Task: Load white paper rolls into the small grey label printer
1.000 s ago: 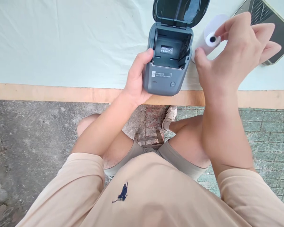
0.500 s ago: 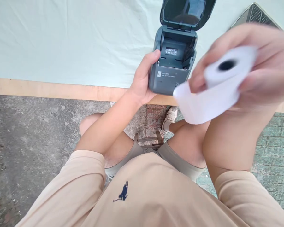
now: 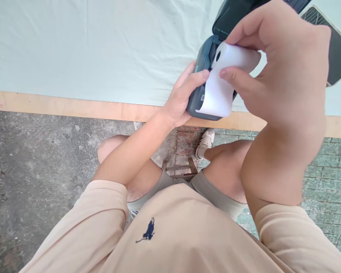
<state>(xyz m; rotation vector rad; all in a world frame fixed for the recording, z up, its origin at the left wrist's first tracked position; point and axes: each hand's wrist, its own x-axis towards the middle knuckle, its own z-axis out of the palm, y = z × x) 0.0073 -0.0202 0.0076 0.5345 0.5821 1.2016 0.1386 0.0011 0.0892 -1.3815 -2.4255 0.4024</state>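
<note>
My left hand (image 3: 183, 91) is wrapped round the left side of a dark blue-grey label printer (image 3: 206, 114), its thumb at the edge of the paper bay. The printer's lid (image 3: 233, 17) stands raised at the back. My right hand (image 3: 284, 68) pinches a white paper roll (image 3: 240, 57) between thumb and fingers, at the mouth of the bay. Whether the roll rests inside the bay I cannot tell. Its loose end hangs down over the printer's front, covering most of the printed text there. The roll's dark core hole faces left.
A phone-like dark slab with a pale rim (image 3: 337, 53) lies at the right on the pale cloth (image 3: 102, 49). The table's wooden edge (image 3: 59, 104) runs across the front. Below are my knees, a wooden stool bar (image 3: 177, 167) and the paved floor (image 3: 329, 189).
My right hand has brought the paper roll leftward and up to the printer's bay, turning it. The printer has shifted slightly right and tilted in my left hand.
</note>
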